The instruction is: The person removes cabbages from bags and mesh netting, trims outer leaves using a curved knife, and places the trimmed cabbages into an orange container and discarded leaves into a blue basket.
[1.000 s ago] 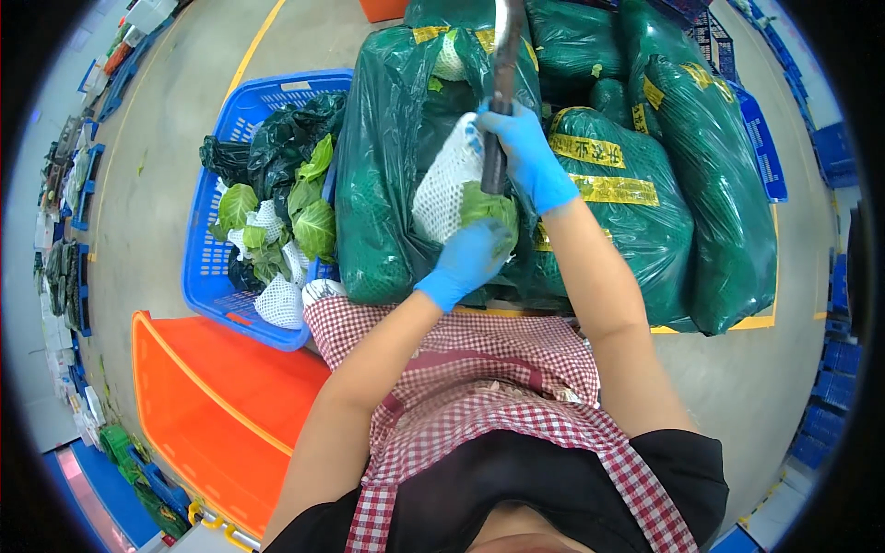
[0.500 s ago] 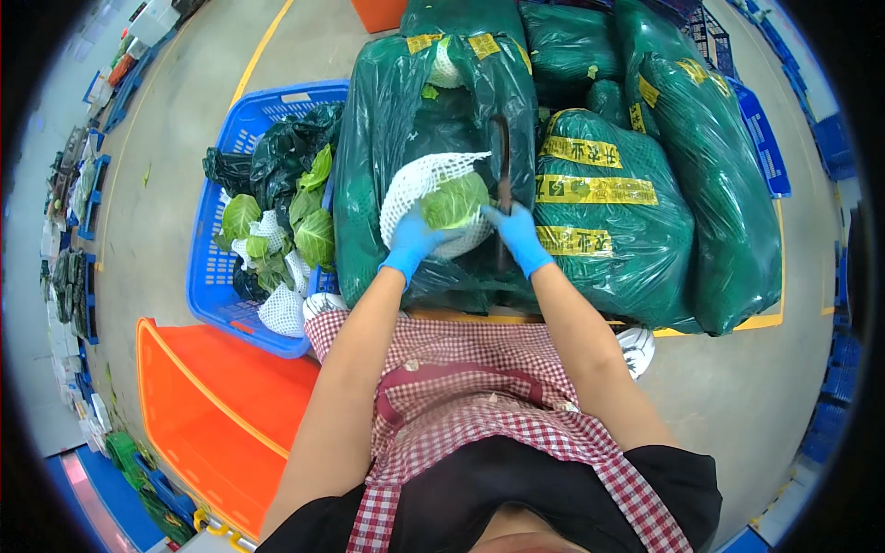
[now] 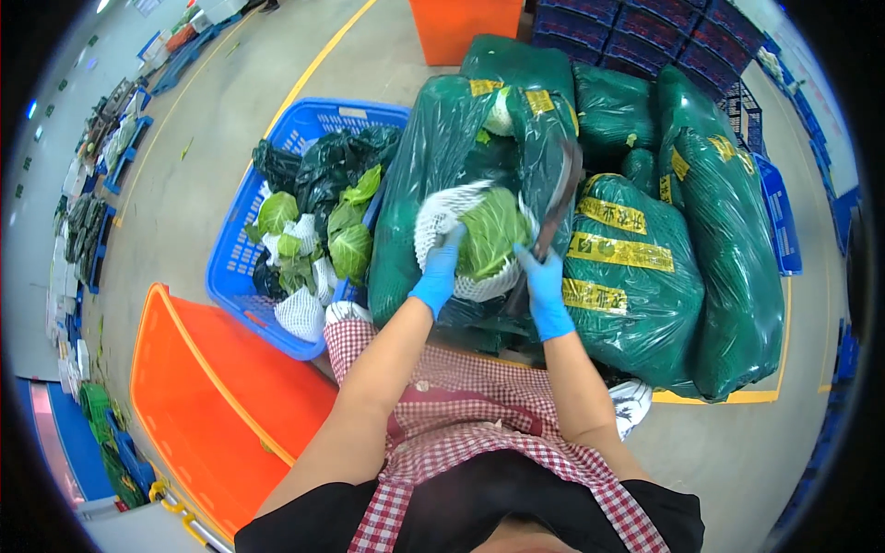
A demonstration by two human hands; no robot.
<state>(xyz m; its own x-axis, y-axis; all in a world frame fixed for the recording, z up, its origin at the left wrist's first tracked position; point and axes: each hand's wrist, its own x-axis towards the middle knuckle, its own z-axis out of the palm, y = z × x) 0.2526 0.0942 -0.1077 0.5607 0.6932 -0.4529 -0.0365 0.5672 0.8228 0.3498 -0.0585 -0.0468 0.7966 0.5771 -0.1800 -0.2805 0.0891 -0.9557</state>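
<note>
A pale green cabbage sits partly inside a white foam net sleeve, which is pulled down around its sides and underneath. My blue-gloved left hand grips it from the left, over the net. On the other side, my gloved right hand holds a long, dark, knife-like tool slanting up and away; its fingertips reach the cabbage's right edge. Below both hands is an opened green plastic sack. Another netted cabbage shows at the sack's far end.
At left, a blue basket holds cabbage leaves, foam nets and dark plastic. An orange bin stands near my left side. Full green sacks with yellow tape lie at right. Stacked crates and another orange container stand beyond.
The view has shifted, so the scene sits further right and lower. More of the cabbage's leafy face shows above the net. The dark tool has tilted from upright to slanting right.
</note>
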